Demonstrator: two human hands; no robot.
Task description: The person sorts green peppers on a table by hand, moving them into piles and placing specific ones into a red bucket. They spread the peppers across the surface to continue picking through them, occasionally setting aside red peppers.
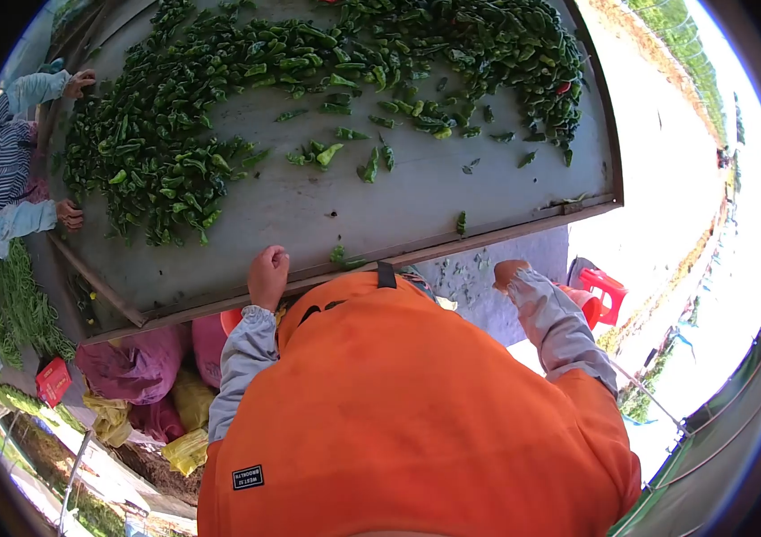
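Note:
My left hand (268, 276) is at the near edge of a large grey sorting table (309, 215), its fingers curled closed. Whether anything is inside them is hidden. My right hand (510, 272) hangs low beyond the table's near rim, to the right of my body, with its fingers mostly out of sight. Green peppers (165, 170) are heaped across the far and left parts of the table. A few loose peppers (369, 166) lie scattered towards the middle, and a small one (338, 255) sits by the near rim, right of my left hand.
Another person's hand (69, 215) rests at the table's left edge. Purple sacks (134, 365) and yellow sacks (191, 398) stand below on the left. To the right is a red plastic stool (608, 294). A raised wooden rim (505, 234) borders the table.

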